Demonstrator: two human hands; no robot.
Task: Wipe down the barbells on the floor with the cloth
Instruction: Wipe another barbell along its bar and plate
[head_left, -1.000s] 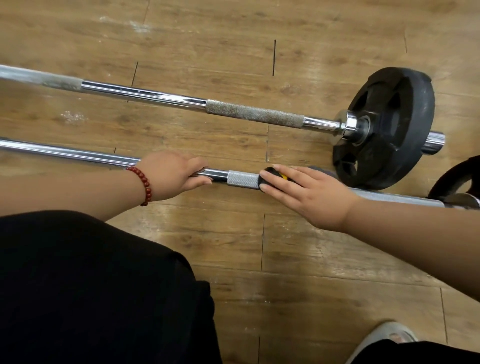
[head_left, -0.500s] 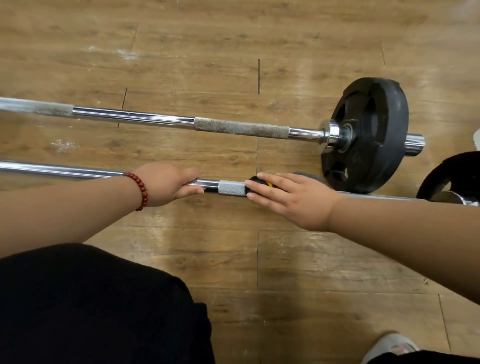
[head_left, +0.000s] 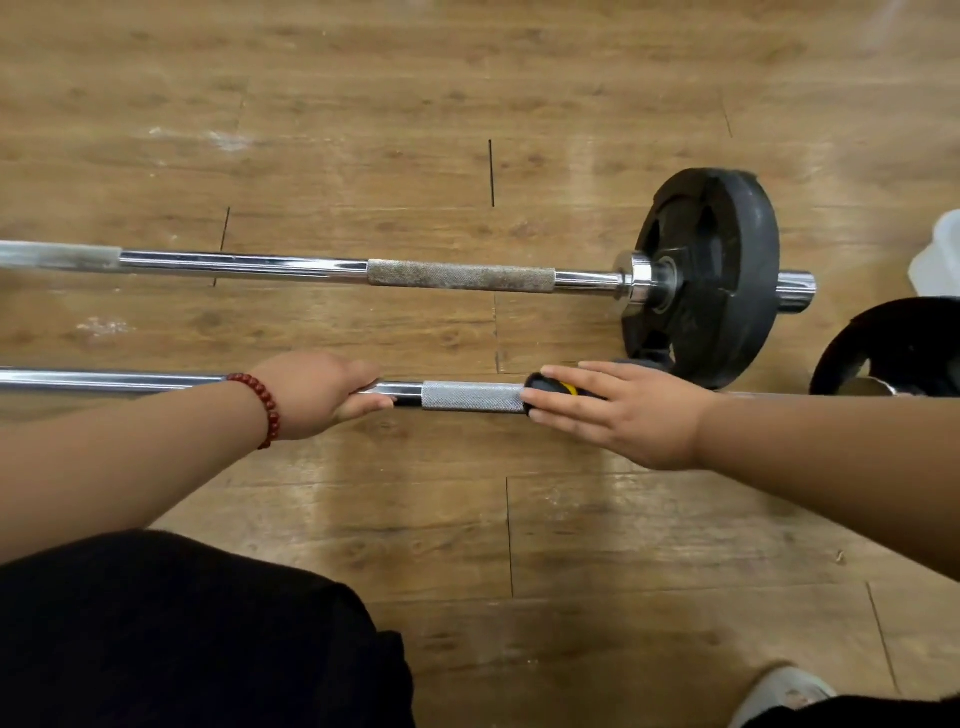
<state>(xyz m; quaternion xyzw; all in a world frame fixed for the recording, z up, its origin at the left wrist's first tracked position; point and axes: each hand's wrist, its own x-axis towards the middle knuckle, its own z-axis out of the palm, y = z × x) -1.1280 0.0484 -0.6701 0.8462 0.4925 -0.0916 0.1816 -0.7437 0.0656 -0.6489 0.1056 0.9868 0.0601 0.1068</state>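
I judge the job about midway: my left hand (head_left: 317, 392) grips the nearer chrome barbell bar (head_left: 470, 396) on the wooden floor (head_left: 363, 104), my right hand (head_left: 618, 410) presses a black-and-yellow cloth (head_left: 550, 391) around its knurled section, while the farther rusty-knurled barbell (head_left: 460, 275) looks untouched.

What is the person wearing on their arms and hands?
Both forearms are bare, with no sleeves and no gloves. The left hand has a bracelet of round dark red beads at the wrist. The right hand wears nothing: no ring, watch or bracelet shows.
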